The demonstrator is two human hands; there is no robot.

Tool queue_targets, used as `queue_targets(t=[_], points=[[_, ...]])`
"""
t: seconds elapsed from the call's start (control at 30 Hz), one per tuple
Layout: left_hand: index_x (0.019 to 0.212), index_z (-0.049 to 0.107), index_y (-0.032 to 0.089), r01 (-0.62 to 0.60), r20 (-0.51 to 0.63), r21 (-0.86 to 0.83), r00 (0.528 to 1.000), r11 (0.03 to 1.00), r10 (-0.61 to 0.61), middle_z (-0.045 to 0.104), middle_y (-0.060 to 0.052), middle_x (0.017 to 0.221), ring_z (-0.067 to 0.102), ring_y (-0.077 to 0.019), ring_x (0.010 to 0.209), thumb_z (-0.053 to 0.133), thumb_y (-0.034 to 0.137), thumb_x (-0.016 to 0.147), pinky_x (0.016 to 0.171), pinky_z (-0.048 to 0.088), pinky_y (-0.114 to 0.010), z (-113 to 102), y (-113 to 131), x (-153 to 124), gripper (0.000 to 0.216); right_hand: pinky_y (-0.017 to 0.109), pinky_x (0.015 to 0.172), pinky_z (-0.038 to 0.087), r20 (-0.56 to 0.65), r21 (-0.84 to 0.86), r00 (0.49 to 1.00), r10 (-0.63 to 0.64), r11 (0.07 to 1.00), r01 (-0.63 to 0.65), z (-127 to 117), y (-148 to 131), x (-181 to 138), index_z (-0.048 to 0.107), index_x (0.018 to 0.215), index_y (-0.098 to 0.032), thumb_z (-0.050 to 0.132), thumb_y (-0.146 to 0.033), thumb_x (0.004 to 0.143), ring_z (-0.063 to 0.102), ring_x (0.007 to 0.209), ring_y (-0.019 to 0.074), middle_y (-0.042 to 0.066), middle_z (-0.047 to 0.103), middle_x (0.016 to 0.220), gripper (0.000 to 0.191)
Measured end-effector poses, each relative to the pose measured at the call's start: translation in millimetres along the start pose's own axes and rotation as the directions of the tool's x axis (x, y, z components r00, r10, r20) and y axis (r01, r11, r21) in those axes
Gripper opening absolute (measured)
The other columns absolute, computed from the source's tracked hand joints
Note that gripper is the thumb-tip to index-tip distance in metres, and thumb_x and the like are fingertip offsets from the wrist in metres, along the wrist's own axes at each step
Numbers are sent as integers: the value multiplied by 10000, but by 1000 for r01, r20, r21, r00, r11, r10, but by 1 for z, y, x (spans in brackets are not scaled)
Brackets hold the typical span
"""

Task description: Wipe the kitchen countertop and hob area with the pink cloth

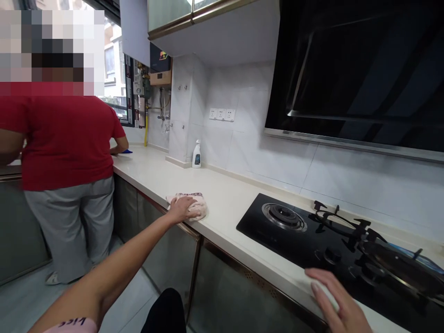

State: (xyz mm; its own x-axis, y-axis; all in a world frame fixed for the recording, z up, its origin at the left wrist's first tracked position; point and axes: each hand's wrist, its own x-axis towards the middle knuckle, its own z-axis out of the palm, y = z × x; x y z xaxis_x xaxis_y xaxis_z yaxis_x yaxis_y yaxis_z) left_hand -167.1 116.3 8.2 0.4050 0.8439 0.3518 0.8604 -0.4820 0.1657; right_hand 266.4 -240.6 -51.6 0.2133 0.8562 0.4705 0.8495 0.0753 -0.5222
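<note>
My left hand (182,209) presses down on a pale pink cloth (198,209) with a dark pattern along its far edge, its fingers over the bunched fabric. The cloth lies near the front edge of the cream countertop (229,194). At the lower right, my right hand (342,300) is closed around a small white object (326,294); most of it is hidden, so I cannot tell its kind. That hand is by the counter's front edge, just before the black gas hob (270,236).
A white spray bottle (196,155) stands against the wall. Loose pan supports (347,226) sit on the hob, under a large black range hood (357,69). A person in a red shirt (69,138) stands at the far left counter, one hand near a blue cloth (127,151).
</note>
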Motion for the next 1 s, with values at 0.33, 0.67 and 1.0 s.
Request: queue_targets(t=[0.33, 0.67, 1.0], points=[[1328, 666, 324, 79, -103, 52, 992, 996, -73, 534, -80, 1511, 443, -334, 1385, 569, 596, 937, 1134, 317, -498, 8, 50, -16, 486, 515, 1181, 368, 83, -508, 997, 3, 860, 39, 15, 82, 69, 528, 1490, -324, 282, -674, 955, 348, 1522, 282, 16, 460, 1596, 685], [1290, 668, 313, -440, -270, -182, 882, 879, 385, 564, -92, 1458, 450, -367, 1359, 595, 623, 914, 1107, 312, -610, 52, 248, -99, 492, 537, 1174, 345, 38, -607, 998, 45, 794, -13, 27, 91, 68, 555, 1473, -313, 207, -615, 931, 386, 1500, 283, 7, 460, 1592, 711], [1284, 667, 288, -708, -266, -200, 705, 678, 658, 623, -79, 1391, 546, -323, 1261, 608, 763, 862, 1017, 435, -477, 72, 357, -87, 638, 436, 1169, 392, 75, -559, 997, 11, 828, 34, 12, 129, 56, 486, 1511, -131, 217, -406, 905, 382, 1502, 240, 95, 422, 1615, 718]])
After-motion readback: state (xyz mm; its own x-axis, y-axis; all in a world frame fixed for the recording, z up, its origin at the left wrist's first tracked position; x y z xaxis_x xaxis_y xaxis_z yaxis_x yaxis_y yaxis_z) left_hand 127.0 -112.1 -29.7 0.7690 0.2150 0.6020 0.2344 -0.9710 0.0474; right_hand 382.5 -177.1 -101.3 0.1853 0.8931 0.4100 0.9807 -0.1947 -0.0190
